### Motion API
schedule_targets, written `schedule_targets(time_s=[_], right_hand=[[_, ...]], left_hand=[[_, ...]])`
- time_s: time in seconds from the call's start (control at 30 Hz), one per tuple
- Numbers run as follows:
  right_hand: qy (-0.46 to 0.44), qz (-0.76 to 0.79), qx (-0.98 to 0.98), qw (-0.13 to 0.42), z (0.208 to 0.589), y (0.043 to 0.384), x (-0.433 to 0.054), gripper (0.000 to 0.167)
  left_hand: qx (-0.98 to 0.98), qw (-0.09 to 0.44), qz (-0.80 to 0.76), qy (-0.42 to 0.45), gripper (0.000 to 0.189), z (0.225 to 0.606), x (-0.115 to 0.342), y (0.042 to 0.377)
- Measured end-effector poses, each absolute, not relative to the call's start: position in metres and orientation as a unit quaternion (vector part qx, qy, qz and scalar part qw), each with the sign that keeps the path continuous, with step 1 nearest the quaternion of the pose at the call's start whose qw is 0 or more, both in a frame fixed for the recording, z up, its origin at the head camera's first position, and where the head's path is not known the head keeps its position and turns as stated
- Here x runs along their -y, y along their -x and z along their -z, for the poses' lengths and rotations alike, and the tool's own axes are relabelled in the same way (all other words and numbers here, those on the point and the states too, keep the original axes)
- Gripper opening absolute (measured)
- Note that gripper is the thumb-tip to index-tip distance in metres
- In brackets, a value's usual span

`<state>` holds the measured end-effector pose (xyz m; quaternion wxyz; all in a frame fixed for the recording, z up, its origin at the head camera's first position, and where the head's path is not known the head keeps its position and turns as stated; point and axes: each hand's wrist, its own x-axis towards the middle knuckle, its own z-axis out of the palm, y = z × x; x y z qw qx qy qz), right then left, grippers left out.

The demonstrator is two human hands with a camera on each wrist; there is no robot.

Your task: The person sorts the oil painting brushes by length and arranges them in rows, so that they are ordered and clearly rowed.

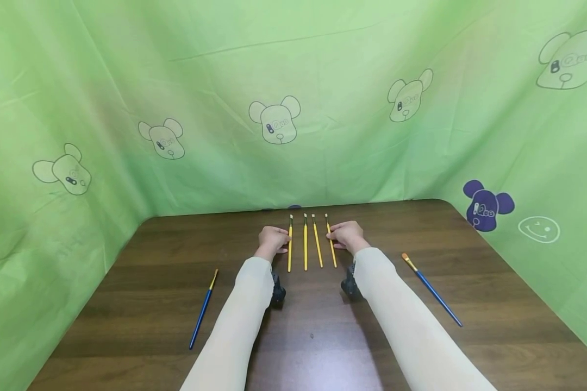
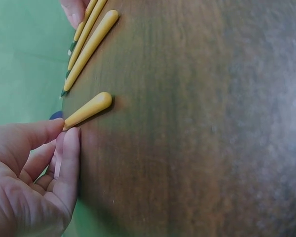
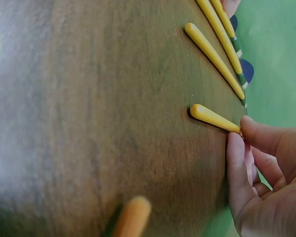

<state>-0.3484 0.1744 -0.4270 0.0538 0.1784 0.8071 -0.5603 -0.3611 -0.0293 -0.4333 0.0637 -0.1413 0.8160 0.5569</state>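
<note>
Several slim yellow-handled paintbrushes with green ferrules and pale tips lie side by side at the far middle of the table, tips away from me. My left hand (image 1: 273,239) pinches the leftmost yellow paintbrush (image 1: 289,255) between thumb and fingers; in the left wrist view its rounded handle end (image 2: 96,106) sticks out toward me. At the other end of the row, my right hand (image 1: 347,234) pinches the rightmost yellow paintbrush (image 1: 332,254), its handle end (image 3: 207,114) showing in the right wrist view. Between the hands lie two more yellow paintbrushes (image 1: 305,247), untouched.
A blue-handled paintbrush (image 1: 203,315) lies left of my left arm, another blue-handled paintbrush (image 1: 435,293) with orange bristles right of my right arm. The brown wooden table (image 1: 151,304) ends at a green curtain (image 1: 215,179) with printed bear heads, behind and at both sides.
</note>
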Motion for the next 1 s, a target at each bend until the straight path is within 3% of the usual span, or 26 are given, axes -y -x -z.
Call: schedule_targets(time_s=[1.0], right_hand=[[-0.14, 0.586, -0.795, 0.068, 0.42, 0.337, -0.176, 0.04]], left_hand=[[-0.805, 0.078, -0.58, 0.097, 0.021, 0.426, 0.034, 0.352]])
